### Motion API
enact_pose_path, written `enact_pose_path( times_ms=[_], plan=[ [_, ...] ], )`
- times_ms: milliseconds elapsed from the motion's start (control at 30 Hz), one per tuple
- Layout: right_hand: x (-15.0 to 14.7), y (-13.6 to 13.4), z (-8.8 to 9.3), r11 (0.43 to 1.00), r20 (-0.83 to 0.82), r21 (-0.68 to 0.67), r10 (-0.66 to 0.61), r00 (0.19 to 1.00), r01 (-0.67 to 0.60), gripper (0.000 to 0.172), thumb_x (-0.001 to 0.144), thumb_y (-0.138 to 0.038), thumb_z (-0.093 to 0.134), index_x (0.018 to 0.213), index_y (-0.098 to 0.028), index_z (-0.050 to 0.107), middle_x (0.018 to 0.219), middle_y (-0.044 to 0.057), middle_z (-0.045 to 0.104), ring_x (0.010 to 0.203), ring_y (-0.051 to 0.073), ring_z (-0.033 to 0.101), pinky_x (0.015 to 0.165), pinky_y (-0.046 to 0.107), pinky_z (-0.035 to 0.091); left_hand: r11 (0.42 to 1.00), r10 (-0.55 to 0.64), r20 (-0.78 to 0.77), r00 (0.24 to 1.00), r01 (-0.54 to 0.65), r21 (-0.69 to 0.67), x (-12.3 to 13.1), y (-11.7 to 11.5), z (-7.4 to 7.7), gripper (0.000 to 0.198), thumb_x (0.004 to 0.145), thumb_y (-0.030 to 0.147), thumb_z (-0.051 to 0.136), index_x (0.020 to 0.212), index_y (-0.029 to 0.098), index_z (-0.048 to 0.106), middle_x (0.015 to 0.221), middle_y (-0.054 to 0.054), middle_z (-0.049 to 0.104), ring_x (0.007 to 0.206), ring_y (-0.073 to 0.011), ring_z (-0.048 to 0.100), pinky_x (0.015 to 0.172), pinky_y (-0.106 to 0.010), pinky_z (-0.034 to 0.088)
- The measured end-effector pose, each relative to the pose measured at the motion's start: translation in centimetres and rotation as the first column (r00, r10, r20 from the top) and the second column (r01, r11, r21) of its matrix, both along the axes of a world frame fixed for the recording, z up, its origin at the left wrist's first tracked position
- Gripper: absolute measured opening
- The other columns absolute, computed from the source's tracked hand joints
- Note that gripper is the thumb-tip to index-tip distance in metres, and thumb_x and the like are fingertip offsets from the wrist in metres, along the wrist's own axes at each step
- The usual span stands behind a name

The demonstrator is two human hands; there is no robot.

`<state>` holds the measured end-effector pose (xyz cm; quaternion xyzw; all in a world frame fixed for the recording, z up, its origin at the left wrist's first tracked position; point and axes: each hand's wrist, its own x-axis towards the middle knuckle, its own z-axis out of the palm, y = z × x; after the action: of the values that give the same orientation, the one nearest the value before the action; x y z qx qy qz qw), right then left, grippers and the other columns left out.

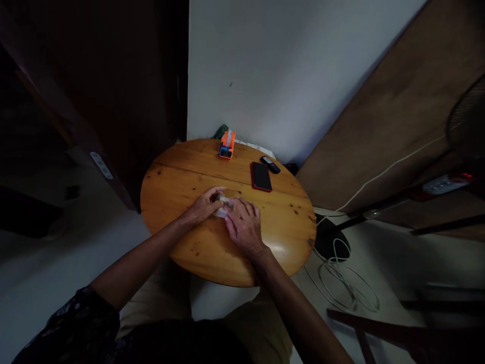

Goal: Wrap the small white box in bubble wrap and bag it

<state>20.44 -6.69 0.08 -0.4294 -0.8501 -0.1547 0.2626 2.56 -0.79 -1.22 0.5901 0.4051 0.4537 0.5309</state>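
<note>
Both my hands meet over the middle of the round wooden table (212,247). Between them is a small whitish, see-through object (221,213), partly covered by my fingers; its kind is not clear. My left hand (206,205) grips its left side between thumb and fingers, with the index finger reaching over the top. From the right, my right hand (244,222) closes on it with bent fingers, back of the hand facing up. Beyond the hands lies a phone (261,176) with a dark screen and red edge.
An orange tape dispenser (227,145) stands near the table's far edge, by the white wall (257,71). A small black remote or keypad phone (270,164) lies right of the phone. Coiled white cable (346,283) and a fan stand (333,240) are on the floor at right.
</note>
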Motion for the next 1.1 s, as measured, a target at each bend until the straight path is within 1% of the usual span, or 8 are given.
enact_pose_path(
  times_ms=[167,267,367,533,667,833,967,1100],
  plan=[
    [0.3,-0.3,0.1,0.994,-0.05,0.079,0.081,0.995,-0.077,0.028,0.092,-0.018,0.054,0.116,-0.021,0.07,0.129,0.012,0.067,0.117,0.028,0.059,0.102,0.047,0.039,1.0,0.024,-0.014,1.0,-0.023,0.015,0.0,0.0,0.0,0.05,0.076,0.026,0.07,0.125,0.018,0.064,0.107,-0.005,0.067,0.099,-0.0175,0.061,0.092,-0.031,0.049],
    [0.5,-0.2,-0.1,0.995,-0.194,0.076,0.08,0.978,-0.066,0.023,0.091,-0.019,0.056,0.109,-0.02,0.071,0.126,0.012,0.068,0.11,0.026,0.063,0.097,0.044,0.044,1.0,0.001,0.019,1.0,-0.001,0.002,-0.1,0.0,-0.1,0.051,0.075,0.028,0.07,0.126,0.018,0.064,0.11,-0.006,0.066,0.101,-0.0183,0.061,0.092,-0.031,0.049],
    [1.0,0.2,-0.5,0.999,-0.367,0.05,0.02,0.93,-0.002,0.022,0.09,-0.018,0.055,0.105,-0.023,0.071,0.126,0.01,0.068,0.111,0.025,0.064,0.095,0.043,0.046,0.999,-0.003,0.077,0.997,0.005,-0.034,-0.2,0.1,-0.2,0.053,0.074,0.03,0.072,0.125,0.018,0.064,0.112,-0.007,0.066,0.102,-0.0187,0.062,0.092,-0.031,0.049],
    [1.7,0.7,-1.0,0.998,-0.543,-0.028,-0.061,0.838,0.054,0.021,0.091,-0.021,0.054,0.103,-0.024,0.071,0.126,0.008,0.067,0.116,0.025,0.063,0.099,0.045,0.048,0.988,0.15,0.186,0.971,-0.138,-0.074,-0.7,0.8,-0.5,0.047,0.07,0.03,0.073,0.115,0.018,0.069,0.109,-0.006,0.069,0.106,-0.0198,0.063,0.099,-0.033,0.047],
    [2.0,0.9,-1.1,0.998,-0.613,-0.041,-0.069,0.787,0.056,0.019,0.091,-0.02,0.055,0.1,-0.023,0.072,0.122,0.009,0.068,0.115,0.025,0.064,0.098,0.044,0.049,0.962,0.26,0.186,0.947,-0.239,-0.131,-1.1,0.9,-0.7,0.037,0.066,0.027,0.072,0.101,0.017,0.072,0.099,-0.005,0.072,0.096,-0.0187,0.065,0.091,-0.032,0.05],
    [2.1,0.9,-1.1,0.996,-0.631,-0.042,-0.089,0.771,0.08,0.017,0.091,-0.021,0.055,0.095,-0.023,0.071,0.119,0.008,0.068,0.112,0.024,0.064,0.097,0.043,0.049,0.947,0.31,0.132,0.941,-0.293,-0.134,-1.2,0.8,-0.7,0.03,0.064,0.031,0.072,0.091,0.017,0.071,0.082,-0.002,0.071,0.076,-0.0148,0.062,0.075,-0.027,0.051],
    [2.4,1.4,-1.4,0.99,-0.553,-0.028,-0.131,0.823,0.139,0.018,0.091,-0.021,0.053,0.095,-0.023,0.07,0.119,0.007,0.069,0.111,0.023,0.064,0.094,0.041,0.048,0.941,0.323,0.113,0.94,-0.307,-0.138,-1.2,0.9,-0.7,0.028,0.063,0.03,0.07,0.088,0.017,0.071,0.074,0.0,0.069,0.068,-0.0131,0.059,0.068,-0.025,0.049],
    [3.2,2.8,-2.3,0.968,-0.417,-0.044,-0.244,0.876,0.249,0.02,0.089,-0.019,0.051,0.094,-0.021,0.071,0.123,0.012,0.067,0.112,0.026,0.063,0.093,0.043,0.046,0.94,0.325,0.074,0.943,-0.314,-0.135,-1.2,1.2,-0.6,0.025,0.065,0.028,0.067,0.088,0.017,0.07,0.075,0.0,0.068,0.068,-0.0126,0.059,0.069,-0.025,0.049]
  ],
)
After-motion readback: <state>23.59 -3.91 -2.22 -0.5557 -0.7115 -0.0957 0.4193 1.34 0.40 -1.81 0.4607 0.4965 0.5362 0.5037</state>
